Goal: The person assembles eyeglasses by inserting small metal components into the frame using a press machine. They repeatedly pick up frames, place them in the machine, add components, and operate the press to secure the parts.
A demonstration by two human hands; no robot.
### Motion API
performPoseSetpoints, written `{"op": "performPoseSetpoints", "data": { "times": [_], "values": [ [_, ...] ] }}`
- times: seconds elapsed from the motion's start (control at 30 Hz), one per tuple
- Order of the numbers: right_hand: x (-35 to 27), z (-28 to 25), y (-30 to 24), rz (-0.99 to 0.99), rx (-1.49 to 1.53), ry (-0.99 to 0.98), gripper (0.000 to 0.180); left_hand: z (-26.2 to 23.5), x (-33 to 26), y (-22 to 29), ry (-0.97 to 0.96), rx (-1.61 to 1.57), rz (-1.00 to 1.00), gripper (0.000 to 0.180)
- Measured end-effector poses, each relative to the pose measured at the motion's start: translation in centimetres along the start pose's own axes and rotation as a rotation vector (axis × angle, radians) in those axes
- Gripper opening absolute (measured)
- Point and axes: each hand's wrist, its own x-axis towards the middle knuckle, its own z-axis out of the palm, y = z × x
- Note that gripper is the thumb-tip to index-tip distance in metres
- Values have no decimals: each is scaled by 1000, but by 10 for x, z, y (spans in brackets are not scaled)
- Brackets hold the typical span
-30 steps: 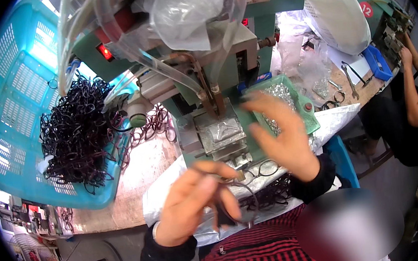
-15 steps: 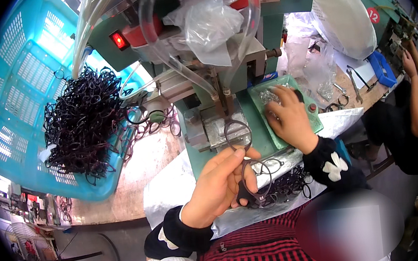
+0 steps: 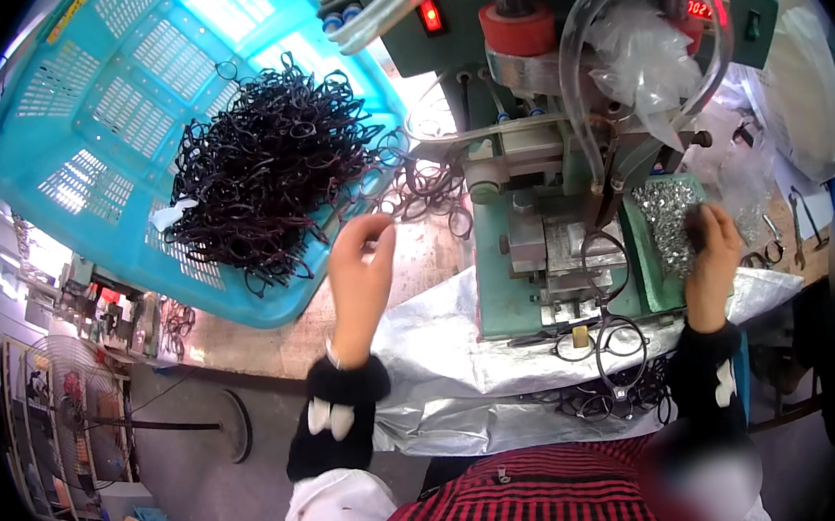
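Left hand (image 3: 363, 271) is up over the surface (image 3: 274, 340), fingers loosely curled and the grip empty, reaching toward the loose dark frames (image 3: 431, 194) spilled beside the blue basket (image 3: 94, 141). The fingertips sit just short of the nearest loops, not touching that I can make out. Right hand (image 3: 710, 247) is down on the green tray (image 3: 651, 268) of small shiny metal parts (image 3: 667, 221), fingers bunched narrow and dipped into the heap; whether a piece is pinched there I cannot tell, the tips are buried.

Those frames look like thin black wire or plastic eyeglass fronts, light, springy, and badly tangled in the heap of frames (image 3: 269, 174) inside the basket. Pull 1 and several others will likely come along, so I judge the clean hold is a pinch on a single rim or the bridge of a stray one at the edge of the spill, lifted with a small shake. The metal bits are tiny, hard and slippery, a fingertip job.

Between the 2 hands stands the green press machine (image 3: 537, 148), with 1 frame (image 3: 603, 253) lying on its fixture and more finished frames (image 3: 607, 353) hanging off the front edge over crumpled silver sheeting (image 3: 447, 358). Clear tubing (image 3: 618, 50) loops above
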Motion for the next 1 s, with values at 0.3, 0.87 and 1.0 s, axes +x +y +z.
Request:
{"op": "performPoseSetpoints", "data": {
  "times": [0.3, 0.87, 1.0],
  "values": [
    [-10, 50, -24, -18, -244, -139, 16, 98, 79, -167, 91, 710, 297, 13],
    [-38, 94, -96, -224, -254, -498, 29, -15, 0, -39, 55, 498, 133, 14],
    [-52, 109, -77, -91, -137, -457, 41, 18, -44, 19, -87, -462, -422, 22]
  ]
}}
